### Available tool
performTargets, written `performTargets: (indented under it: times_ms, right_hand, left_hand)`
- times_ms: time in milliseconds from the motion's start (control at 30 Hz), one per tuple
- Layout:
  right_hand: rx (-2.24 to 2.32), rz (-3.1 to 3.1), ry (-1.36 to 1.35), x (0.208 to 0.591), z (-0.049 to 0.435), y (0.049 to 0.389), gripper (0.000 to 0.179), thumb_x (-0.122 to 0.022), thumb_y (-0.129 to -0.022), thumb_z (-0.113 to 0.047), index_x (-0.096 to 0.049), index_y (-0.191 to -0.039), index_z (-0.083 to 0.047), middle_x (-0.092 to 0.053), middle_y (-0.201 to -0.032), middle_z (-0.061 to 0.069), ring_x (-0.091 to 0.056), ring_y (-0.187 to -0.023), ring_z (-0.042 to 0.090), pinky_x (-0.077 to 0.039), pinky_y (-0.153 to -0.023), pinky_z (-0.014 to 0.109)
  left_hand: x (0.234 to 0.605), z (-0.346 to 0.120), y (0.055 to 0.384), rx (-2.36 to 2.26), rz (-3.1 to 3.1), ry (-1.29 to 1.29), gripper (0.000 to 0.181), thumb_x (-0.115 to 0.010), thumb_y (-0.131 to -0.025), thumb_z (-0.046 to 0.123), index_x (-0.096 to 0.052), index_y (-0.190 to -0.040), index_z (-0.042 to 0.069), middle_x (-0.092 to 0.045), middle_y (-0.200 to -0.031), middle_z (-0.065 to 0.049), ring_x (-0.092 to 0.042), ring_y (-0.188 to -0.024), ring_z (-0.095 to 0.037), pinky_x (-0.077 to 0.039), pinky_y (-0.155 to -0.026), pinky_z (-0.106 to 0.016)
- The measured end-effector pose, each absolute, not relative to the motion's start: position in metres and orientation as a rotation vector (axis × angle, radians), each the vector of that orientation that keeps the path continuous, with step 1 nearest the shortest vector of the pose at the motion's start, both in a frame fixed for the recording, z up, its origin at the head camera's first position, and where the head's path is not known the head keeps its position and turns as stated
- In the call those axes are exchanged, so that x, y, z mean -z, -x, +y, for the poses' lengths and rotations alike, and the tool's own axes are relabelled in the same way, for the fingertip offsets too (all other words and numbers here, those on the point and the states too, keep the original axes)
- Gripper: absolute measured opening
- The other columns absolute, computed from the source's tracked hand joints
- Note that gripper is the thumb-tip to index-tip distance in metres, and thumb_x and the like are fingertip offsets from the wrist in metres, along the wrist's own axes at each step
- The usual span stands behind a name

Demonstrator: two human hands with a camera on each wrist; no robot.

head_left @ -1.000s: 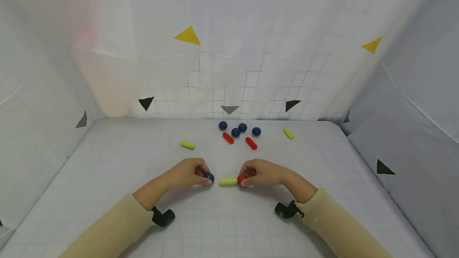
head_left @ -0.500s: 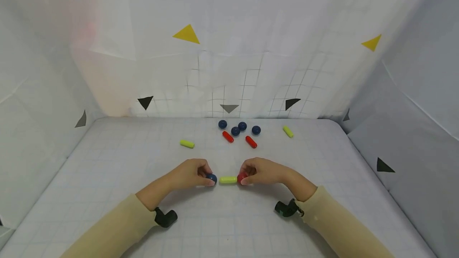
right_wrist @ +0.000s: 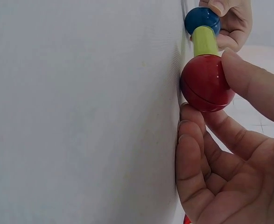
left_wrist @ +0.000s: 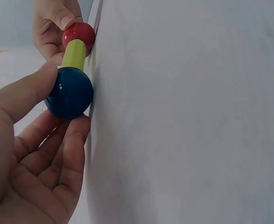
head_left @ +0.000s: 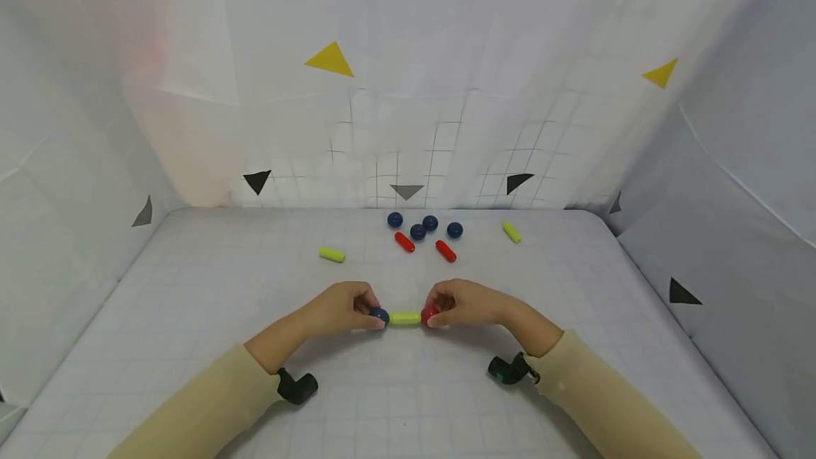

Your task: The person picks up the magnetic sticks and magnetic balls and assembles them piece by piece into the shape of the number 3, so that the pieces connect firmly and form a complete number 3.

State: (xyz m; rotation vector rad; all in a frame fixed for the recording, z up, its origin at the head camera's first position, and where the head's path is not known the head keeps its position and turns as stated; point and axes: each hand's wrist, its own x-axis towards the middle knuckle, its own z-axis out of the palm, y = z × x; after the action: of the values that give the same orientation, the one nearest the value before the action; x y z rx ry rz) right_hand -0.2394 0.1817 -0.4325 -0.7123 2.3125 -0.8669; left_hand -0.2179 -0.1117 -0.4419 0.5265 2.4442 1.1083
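Observation:
My left hand (head_left: 344, 309) pinches a glossy dark blue ball (left_wrist: 70, 93) between thumb and fingers, low at the table surface. Opposite it, my right hand (head_left: 465, 304) grips a red ball (right_wrist: 207, 83) the same way. Between the balls lies a short yellow-green rod (head_left: 404, 319), one end at each ball, so the three form a straight line across the table. In the right wrist view a thin seam runs round the red ball. The rod's ends are hidden against the balls.
Behind the hands, several blue balls (head_left: 417, 232) and two red rods (head_left: 404, 242) lie grouped near the back edge. One yellow-green rod (head_left: 332, 255) is at the left, another yellow-green rod (head_left: 512, 232) at the right. White sheeting (head_left: 408, 126) encloses the table (head_left: 408, 402).
My left hand has slid right with the blue ball, closing the gap to the rod's left end. The right hand stays in place with the red ball.

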Motion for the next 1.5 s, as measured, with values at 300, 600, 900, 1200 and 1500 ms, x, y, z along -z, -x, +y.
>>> performTargets:
  times_ms: [300, 600, 900, 1200, 1500]
  right_hand:
    - [0.871, 2.317, 0.719, 0.4299, 0.1812, 0.2371, 0.021, -0.076, -0.091, -0.029, -0.067, -0.107, -0.019, -0.064, -0.092, -0.004, -0.058, -0.089, 0.017, -0.050, -0.080, 0.034]
    - [0.881, 2.302, 0.737, 0.4318, 0.1844, 0.2386, 0.022, -0.076, -0.090, -0.029, -0.067, -0.107, -0.019, -0.065, -0.093, -0.004, -0.059, -0.089, 0.018, -0.051, -0.081, 0.034]
    - [0.907, 2.288, 0.726, 0.4268, 0.1861, 0.2365, 0.019, -0.075, -0.091, -0.024, -0.066, -0.107, -0.018, -0.065, -0.095, -0.003, -0.060, -0.090, 0.018, -0.052, -0.081, 0.033]
    - [0.943, 2.299, 0.685, 0.4298, 0.1884, 0.2338, 0.021, -0.076, -0.091, -0.024, -0.065, -0.107, -0.017, -0.066, -0.102, -0.004, -0.061, -0.094, 0.018, -0.054, -0.083, 0.033]
    - [0.960, 2.313, 0.708, 0.4307, 0.1894, 0.2333, 0.019, -0.076, -0.091, -0.022, -0.065, -0.106, -0.018, -0.067, -0.100, -0.005, -0.062, -0.091, 0.017, -0.055, -0.081, 0.029]
  left_hand:
    - [0.4405, -0.1097, 0.2159, -1.122, 2.423, -0.504, 0.027, -0.084, -0.083, 0.027, -0.066, -0.099, 0.015, -0.066, -0.092, 0.004, -0.060, -0.083, -0.015, -0.053, -0.071, -0.028]
    - [0.4410, -0.1096, 0.2151, -1.122, 2.423, -0.521, 0.027, -0.083, -0.084, 0.026, -0.066, -0.101, 0.014, -0.065, -0.093, 0.004, -0.059, -0.084, -0.015, -0.053, -0.070, -0.028]
    - [0.4402, -0.1083, 0.2143, -1.103, 2.437, -0.537, 0.031, -0.082, -0.085, 0.028, -0.066, -0.108, 0.015, -0.064, -0.098, 0.004, -0.059, -0.089, -0.014, -0.054, -0.078, -0.028]
    - [0.4403, -0.1072, 0.2112, -1.098, 2.422, -0.553, 0.030, -0.081, -0.086, 0.027, -0.066, -0.108, 0.015, -0.064, -0.094, 0.002, -0.058, -0.086, -0.016, -0.053, -0.072, -0.029]
    - [0.4392, -0.1041, 0.2089, -1.085, 2.438, -0.630, 0.026, -0.078, -0.089, 0.027, -0.066, -0.110, 0.018, -0.062, -0.094, 0.003, -0.056, -0.087, -0.016, -0.051, -0.072, -0.030]
